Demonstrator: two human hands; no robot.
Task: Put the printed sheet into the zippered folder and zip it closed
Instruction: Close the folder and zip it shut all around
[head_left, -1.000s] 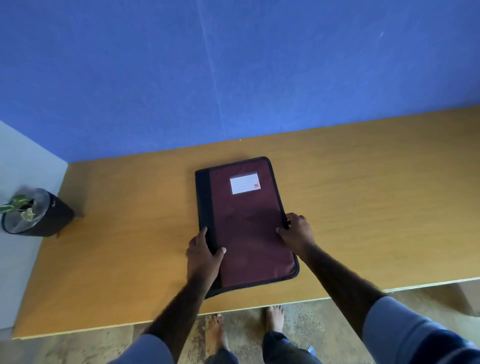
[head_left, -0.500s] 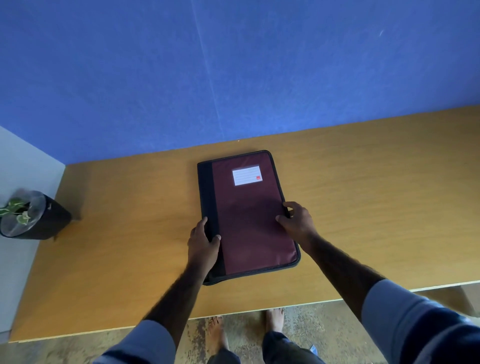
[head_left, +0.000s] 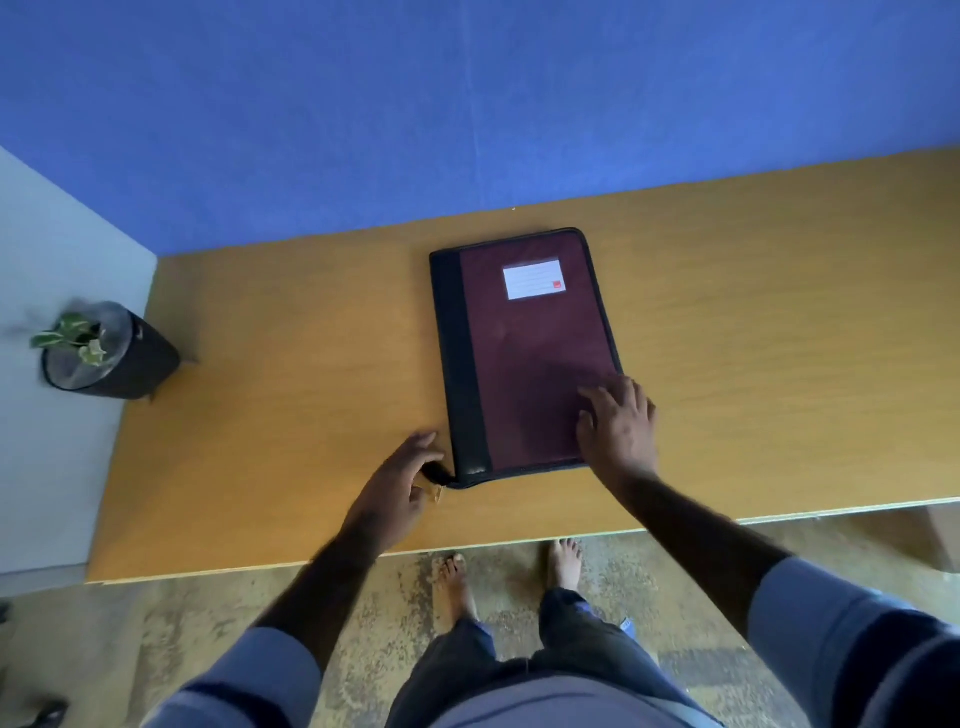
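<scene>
The zippered folder (head_left: 524, 358) lies closed and flat on the wooden table (head_left: 291, 374). It is maroon with a black spine strip on the left and a white label near its top. My left hand (head_left: 400, 488) is at the folder's near left corner, with thumb and fingers pinched around the black zipper pull (head_left: 435, 472). My right hand (head_left: 618, 426) rests flat on the cover's near right corner, fingers spread. No printed sheet is visible.
A small plant in a dark pot (head_left: 104, 353) stands at the table's left end. A blue wall (head_left: 467, 104) runs behind the table. The table's near edge (head_left: 519, 543) is just past my hands, and my bare feet are on the floor below.
My left hand left the folder's left edge and went down to the near left corner at the zipper pull. My right hand shifted from the right edge onto the cover.
</scene>
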